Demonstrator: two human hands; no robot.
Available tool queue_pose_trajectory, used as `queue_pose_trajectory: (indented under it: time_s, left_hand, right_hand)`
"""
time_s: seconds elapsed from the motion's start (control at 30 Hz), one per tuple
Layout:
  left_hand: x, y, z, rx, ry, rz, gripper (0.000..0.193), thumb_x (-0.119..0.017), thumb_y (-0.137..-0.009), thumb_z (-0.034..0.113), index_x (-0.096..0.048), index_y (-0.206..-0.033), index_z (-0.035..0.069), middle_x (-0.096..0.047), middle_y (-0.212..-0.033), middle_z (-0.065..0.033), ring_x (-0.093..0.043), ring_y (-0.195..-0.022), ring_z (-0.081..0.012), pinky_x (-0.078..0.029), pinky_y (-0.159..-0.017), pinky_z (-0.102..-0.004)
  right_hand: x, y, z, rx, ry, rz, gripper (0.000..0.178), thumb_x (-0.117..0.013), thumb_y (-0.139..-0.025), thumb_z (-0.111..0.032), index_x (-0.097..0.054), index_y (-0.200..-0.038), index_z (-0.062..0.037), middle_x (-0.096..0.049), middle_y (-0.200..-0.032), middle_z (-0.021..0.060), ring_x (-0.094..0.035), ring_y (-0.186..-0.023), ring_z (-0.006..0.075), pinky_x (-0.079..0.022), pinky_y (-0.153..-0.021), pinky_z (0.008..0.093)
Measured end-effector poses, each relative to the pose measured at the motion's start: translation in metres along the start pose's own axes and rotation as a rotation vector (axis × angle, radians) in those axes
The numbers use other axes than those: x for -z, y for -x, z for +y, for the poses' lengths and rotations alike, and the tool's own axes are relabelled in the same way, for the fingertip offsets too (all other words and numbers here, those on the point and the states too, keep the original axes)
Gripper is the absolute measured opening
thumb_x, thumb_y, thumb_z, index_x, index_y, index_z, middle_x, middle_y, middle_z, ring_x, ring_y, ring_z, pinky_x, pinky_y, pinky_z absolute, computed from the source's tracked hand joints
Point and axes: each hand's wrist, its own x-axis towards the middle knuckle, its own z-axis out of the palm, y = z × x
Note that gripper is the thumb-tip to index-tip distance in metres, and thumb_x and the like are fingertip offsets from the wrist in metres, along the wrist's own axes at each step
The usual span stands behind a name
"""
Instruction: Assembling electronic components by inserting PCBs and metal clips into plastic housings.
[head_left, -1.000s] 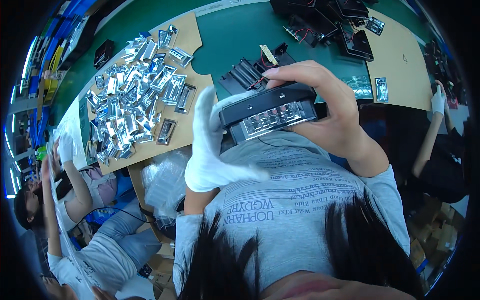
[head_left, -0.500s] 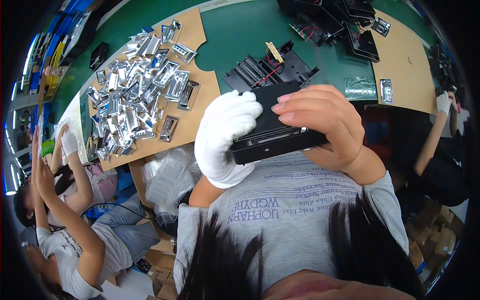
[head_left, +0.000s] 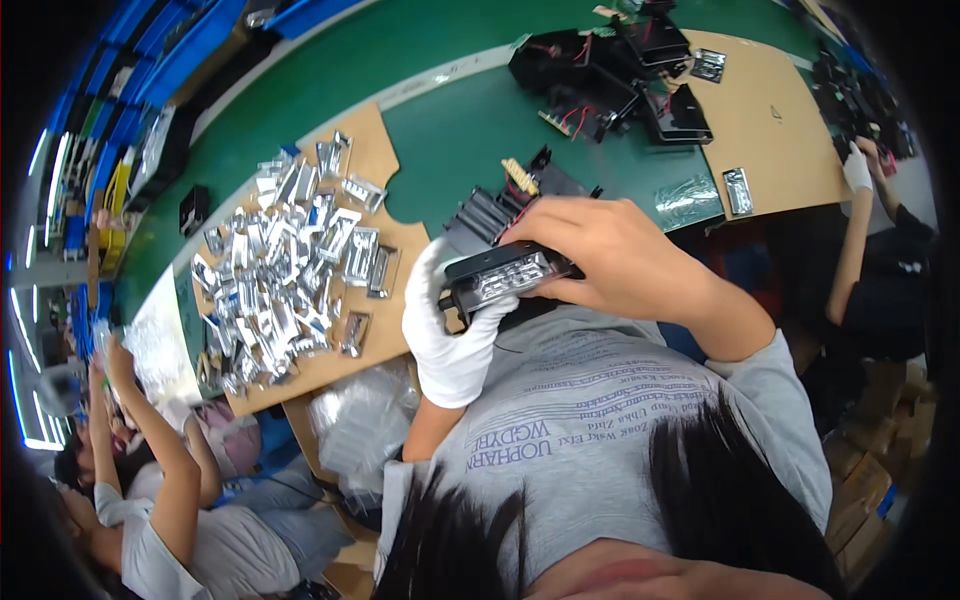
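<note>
Close in front of my chest, a black plastic housing (head_left: 462,268) is held between both hands. Set in the side turned toward me is a shiny silver panel (head_left: 512,278). My left hand (head_left: 445,345), in a white glove, wraps its left end, with fingers along the lower edge. My bare right hand (head_left: 625,255) grips the right end, fingers over the top and thumb near the panel. Just beyond lies an open black casing (head_left: 475,218) with ribbed slots, red wires and a small yellowish circuit board (head_left: 520,177); my right hand partly hides it.
Many silver panels (head_left: 290,265) lie heaped on cardboard (head_left: 385,160) at the left. Black casings with red wires (head_left: 590,85) are piled at the far right of the green table (head_left: 440,115). Clear plastic bags (head_left: 355,420) stand below the left edge. Other people work at both sides.
The housing has been tilted, so its silver panel now shows where mostly the black top showed before. My right hand has shifted to its right end. The whole view has swung somewhat.
</note>
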Motion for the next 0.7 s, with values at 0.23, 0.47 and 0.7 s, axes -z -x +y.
queue_pose_trajectory:
  time_s: [0.23, 0.47, 0.7]
  left_hand:
    - [0.015, -0.02, -0.019, -0.055, 0.193, 0.152, 0.092, -0.078, -0.089, 0.026, -0.023, -0.16, 0.007, -0.043, -0.151, -0.022, -0.055, -0.126, -0.0312, -0.045, -0.107, -0.0451]
    - [0.004, -0.018, -0.022, 0.083, -0.009, -0.077, 0.064, -0.065, -0.095, 0.012, -0.038, -0.151, -0.001, -0.048, -0.147, -0.0216, -0.058, -0.122, -0.0322, -0.048, -0.104, -0.0422]
    - [0.011, -0.008, -0.042, 0.106, 0.068, -0.123, 0.06, -0.064, -0.096, 0.008, -0.039, -0.15, -0.003, -0.051, -0.145, -0.0209, -0.061, -0.118, -0.0298, -0.05, -0.102, -0.0402]
  right_hand:
    - [0.003, -0.134, 0.088, -0.178, 0.176, 0.122, 0.038, -0.072, -0.092, -0.035, -0.066, -0.114, -0.0048, -0.074, -0.1, 0.0129, -0.069, -0.081, 0.031, -0.053, -0.075, 0.04]
    - [-0.039, -0.287, 0.247, -0.657, 0.163, -0.021, 0.036, -0.071, -0.087, -0.033, -0.074, -0.092, 0.0022, -0.075, -0.083, 0.014, -0.069, -0.063, 0.0291, -0.058, -0.063, 0.0402]
    - [-0.055, -0.282, 0.213, -0.822, -0.369, 0.181, 0.057, -0.072, -0.087, -0.03, -0.059, -0.135, -0.0019, -0.071, -0.115, 0.0199, -0.073, -0.087, 0.0268, -0.062, -0.071, 0.0391]
